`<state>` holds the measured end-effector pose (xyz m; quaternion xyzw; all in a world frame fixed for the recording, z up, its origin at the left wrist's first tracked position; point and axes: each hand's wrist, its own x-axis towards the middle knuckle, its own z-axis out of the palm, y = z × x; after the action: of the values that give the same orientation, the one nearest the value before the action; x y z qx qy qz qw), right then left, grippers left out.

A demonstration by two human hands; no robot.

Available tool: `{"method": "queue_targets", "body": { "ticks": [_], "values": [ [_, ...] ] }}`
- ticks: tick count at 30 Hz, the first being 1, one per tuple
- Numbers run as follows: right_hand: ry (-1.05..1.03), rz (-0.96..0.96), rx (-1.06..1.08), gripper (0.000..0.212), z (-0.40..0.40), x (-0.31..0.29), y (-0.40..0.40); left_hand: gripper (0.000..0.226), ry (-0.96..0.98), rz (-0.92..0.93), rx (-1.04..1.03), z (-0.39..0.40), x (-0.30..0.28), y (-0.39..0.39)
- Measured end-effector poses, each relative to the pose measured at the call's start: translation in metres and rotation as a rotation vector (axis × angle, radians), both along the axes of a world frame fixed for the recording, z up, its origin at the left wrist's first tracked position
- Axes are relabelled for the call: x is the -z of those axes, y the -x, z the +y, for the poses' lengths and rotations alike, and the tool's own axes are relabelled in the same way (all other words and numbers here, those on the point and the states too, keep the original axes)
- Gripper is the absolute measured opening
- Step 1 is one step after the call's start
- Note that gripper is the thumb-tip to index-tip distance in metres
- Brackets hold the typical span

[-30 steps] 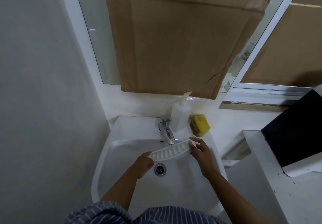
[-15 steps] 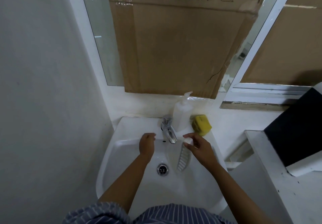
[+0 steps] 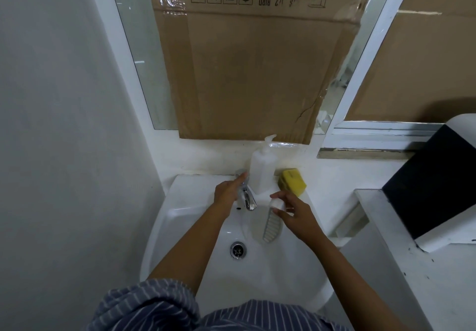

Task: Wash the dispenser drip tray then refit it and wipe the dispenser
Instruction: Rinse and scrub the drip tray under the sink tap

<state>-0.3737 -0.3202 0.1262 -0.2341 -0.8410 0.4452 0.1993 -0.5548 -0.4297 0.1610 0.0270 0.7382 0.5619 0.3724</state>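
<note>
White bathroom corner, and you're standing right over the sink, striped sleeves at the bottom of the view. Nearest to you in the basin is the drain. Just past it your right hand pinches the top end of the drip tray between thumb and fingertips, so the ribbed white tray hangs down into the bowl, right of the spout. Your left hand is stretched out flat-ish with the fingers reaching onto the top of the chrome tap; fingers look straight, not wrapped around it.

Behind the tap stands a white pump bottle, no label I can read, and just beside it a yellow sponge on the sink ledge. Off to the right there's a black-and-white box-shaped unit on the counter. Farthest back, a cardboard sheet covers the window, printed upside down with handling icons, "1200 x 600 x 710" and what looks like "BIRD".
</note>
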Motion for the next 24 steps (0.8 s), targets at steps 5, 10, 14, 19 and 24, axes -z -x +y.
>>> {"method": "queue_targets", "body": {
  "ticks": [5,10,14,19,24],
  "values": [
    [-0.027,-0.014,-0.014,0.027,0.001,-0.004,-0.001,0.038,-0.054,-0.036,-0.038,0.001,0.001,-0.002],
    [-0.046,-0.047,-0.021,0.028,0.002,-0.005,-0.001,0.046,0.007,-0.056,0.001,-0.016,0.024,-0.012],
    [-0.093,-0.107,-0.053,0.036,-0.001,-0.001,0.001,0.055,-0.043,0.073,-0.025,-0.018,0.03,-0.014],
    [-0.122,-0.176,-0.088,0.039,-0.005,-0.001,-0.002,0.049,-0.097,0.242,-0.034,-0.026,0.044,-0.028],
    [-0.127,-0.195,-0.108,0.034,-0.008,-0.003,-0.008,0.032,-0.159,0.349,0.158,-0.041,0.06,-0.049]
  ]
}}
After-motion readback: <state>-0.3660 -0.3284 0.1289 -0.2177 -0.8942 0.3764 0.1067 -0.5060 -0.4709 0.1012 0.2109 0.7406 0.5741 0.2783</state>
